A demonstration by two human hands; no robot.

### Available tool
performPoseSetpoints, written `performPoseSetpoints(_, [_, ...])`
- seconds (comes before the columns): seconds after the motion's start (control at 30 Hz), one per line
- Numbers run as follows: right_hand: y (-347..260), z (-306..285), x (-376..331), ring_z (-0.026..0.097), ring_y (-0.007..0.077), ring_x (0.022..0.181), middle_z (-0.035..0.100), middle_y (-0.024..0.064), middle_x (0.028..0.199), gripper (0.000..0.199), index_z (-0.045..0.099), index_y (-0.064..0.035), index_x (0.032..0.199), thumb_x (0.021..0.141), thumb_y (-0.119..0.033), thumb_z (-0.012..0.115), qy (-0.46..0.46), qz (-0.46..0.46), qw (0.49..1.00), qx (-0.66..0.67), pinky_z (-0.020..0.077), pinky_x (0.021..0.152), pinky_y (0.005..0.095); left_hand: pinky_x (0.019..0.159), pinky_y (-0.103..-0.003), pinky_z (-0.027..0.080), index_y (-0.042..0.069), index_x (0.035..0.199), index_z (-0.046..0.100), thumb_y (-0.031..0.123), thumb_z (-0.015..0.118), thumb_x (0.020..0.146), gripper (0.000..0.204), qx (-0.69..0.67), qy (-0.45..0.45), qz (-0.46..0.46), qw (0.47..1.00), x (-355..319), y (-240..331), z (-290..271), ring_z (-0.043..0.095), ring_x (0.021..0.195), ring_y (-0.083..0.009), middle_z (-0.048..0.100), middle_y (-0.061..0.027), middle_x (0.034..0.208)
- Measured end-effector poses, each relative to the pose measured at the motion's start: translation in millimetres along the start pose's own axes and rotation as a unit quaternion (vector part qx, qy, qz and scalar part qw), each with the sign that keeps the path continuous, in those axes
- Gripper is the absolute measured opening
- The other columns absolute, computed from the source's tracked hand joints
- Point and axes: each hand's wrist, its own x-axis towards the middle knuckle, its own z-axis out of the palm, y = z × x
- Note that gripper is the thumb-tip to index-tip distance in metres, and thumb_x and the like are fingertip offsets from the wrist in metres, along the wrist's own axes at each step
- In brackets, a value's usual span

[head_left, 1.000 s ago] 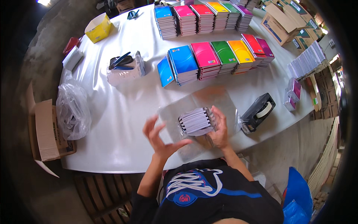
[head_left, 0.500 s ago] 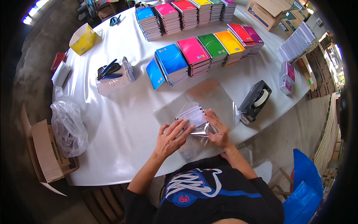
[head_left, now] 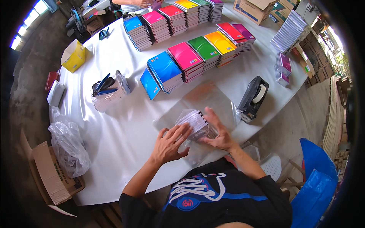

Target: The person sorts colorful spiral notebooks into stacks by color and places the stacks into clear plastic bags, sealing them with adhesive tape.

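Observation:
A stack of spiral notebooks (head_left: 195,119), edges upward, lies in clear plastic film in front of me. It rests on a layer of clear plastic bags (head_left: 190,102) on the white-covered table. My left hand (head_left: 170,143) lies with its fingertips on the left side of the stack, fingers extended and thumb apart. On the other side is my right hand (head_left: 219,133), slightly blurred, with thumb and fingers spread at the stack's right edge. Loose film bunches up below the stack, between my hands. A black tape dispenser (head_left: 253,99) stands right of the bags.
Rows of colourful notebooks (head_left: 194,57) stand beyond the bags. A wrapped bundle (head_left: 110,95) carries dark-handled tools. At left are a yellow container (head_left: 74,56), crumpled plastic (head_left: 68,146) and a cardboard box (head_left: 49,167). Another person's hand (head_left: 142,3) shows at the far edge.
My right hand has opened, its fingers lifting and spreading away from the film. My left hand still rests on the stack, thumb now further out. A co-worker's hands have come into view.

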Motion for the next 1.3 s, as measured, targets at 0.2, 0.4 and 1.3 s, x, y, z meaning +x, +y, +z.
performPoseSetpoints(0.2, [12, -5, -6, 0.041, 0.0237, 0.129, 0.05, 0.0041, 0.133, 0.061, 0.054, -0.0174, 0.124, 0.068, -0.006, 0.075, -0.07, -0.036, 0.991, -0.109, 0.0224, 0.109, 0.0457, 0.091, -0.052, 0.032, 0.047, 0.137, 0.032, 0.042, 0.072, 0.065, 0.082, 0.083, -0.065, 0.022, 0.994, 5, -5, -15, 0.035, 0.128, -0.0188, 0.031, 0.002, 0.146])
performPoseSetpoints(0.4, [5, -7, 9, 0.04, 0.0207, 0.13, 0.051, 0.0003, 0.132, 0.055, 0.058, -0.02, 0.121, 0.069, -0.008, 0.072, -0.135, -0.09, 0.97, -0.183, 0.0172, 0.108, 0.0539, 0.097, -0.053, 0.021, 0.046, 0.132, 0.041, 0.043, 0.076, 0.06, 0.08, 0.071, -0.021, 0.062, 0.995, 2, -6, -13, 0.03, 0.13, -0.0275, 0.038, -0.0041, 0.141])
performPoseSetpoints(1.3, [-17, -33, -1, 0.035, 0.0246, 0.132, 0.04, 0.006, 0.141, 0.053, 0.053, -0.0162, 0.123, 0.074, -0.015, 0.072, -0.063, 0.036, 0.995, -0.072, 0.0168, 0.11, 0.0487, 0.103, -0.058, -0.014, 0.024, 0.136, 0.044, 0.067, 0.049, 0.078, 0.073, 0.09, -0.027, 0.042, 0.995, 6, -17, -11, 0.018, 0.139, -0.0287, 0.04, 0.0091, 0.142])
